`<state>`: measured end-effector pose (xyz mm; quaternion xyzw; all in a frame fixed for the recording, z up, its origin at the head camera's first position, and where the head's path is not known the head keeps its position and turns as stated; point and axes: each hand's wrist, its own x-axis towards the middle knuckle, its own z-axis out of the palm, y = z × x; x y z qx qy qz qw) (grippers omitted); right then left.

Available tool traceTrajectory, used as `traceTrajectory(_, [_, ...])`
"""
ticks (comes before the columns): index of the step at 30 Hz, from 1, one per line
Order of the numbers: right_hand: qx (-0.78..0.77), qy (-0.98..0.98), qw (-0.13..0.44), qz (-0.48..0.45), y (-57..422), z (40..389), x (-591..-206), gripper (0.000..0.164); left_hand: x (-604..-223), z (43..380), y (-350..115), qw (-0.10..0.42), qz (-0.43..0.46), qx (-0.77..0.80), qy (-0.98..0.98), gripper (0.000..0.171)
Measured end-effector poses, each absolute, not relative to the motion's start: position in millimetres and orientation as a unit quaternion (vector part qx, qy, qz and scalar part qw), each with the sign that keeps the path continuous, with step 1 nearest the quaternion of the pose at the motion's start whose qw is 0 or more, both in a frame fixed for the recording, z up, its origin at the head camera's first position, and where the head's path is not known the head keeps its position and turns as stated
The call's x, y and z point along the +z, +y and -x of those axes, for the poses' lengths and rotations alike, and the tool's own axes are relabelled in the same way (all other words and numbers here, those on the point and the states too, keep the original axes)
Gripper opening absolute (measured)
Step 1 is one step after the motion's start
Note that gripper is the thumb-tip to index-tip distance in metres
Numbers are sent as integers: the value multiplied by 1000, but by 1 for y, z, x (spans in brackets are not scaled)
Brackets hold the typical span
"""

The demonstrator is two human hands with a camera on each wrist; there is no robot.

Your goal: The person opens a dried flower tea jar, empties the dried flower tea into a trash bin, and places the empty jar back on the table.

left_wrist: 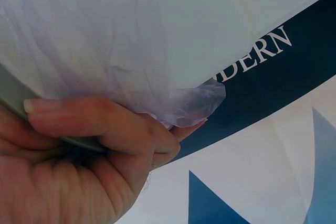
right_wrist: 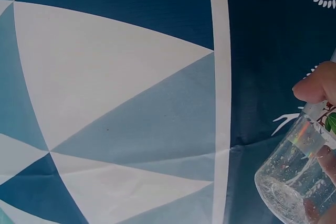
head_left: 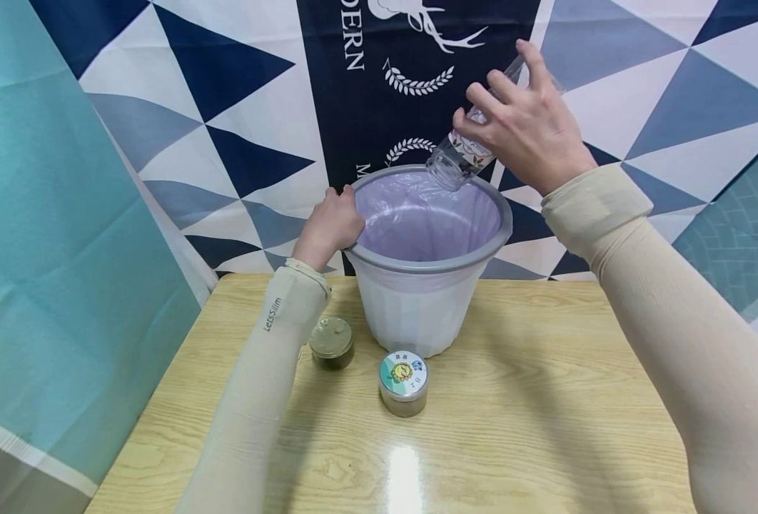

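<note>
A white trash bin (head_left: 411, 314) with a grey rim stands at the back of the table, lined with a pale purple plastic bag (head_left: 411, 221). My left hand (head_left: 331, 223) grips the rim on its left side; the left wrist view shows the fingers (left_wrist: 84, 121) curled over it beside the bag's loose edge (left_wrist: 197, 103). Above the right part of the opening, my right hand (head_left: 527, 125) holds a clear plastic bottle (head_left: 459, 160) with a floral label. It is tilted, one end low over the bin; inside that end (right_wrist: 283, 198) there are specks or droplets.
In front of the bin sits a round tin with a flower picture on its lid (head_left: 404, 373). Left of it, near my left forearm, is another round tin with a gold-toned lid (head_left: 331, 337). A patterned cloth (head_left: 238, 128) hangs right behind the wooden table (head_left: 482, 442).
</note>
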<state>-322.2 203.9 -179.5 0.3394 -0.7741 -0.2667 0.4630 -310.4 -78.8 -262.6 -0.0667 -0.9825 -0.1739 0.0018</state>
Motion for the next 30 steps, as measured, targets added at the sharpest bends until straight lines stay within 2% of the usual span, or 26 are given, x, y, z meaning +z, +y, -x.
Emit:
traceTrajectory(5, [-271, -773, 465, -338, 205, 322, -180, 44, -263, 311, -79, 3, 67, -176, -982, 66])
traceTrajectory(15, [-327, -769, 446, -319, 199, 317, -176, 66, -264, 311, -79, 6, 71, -174, -982, 65])
traceTrajectory(30, [-328, -733, 467, -370, 194, 321, -175, 57, -264, 309, -79, 8, 70, -179, -981, 65])
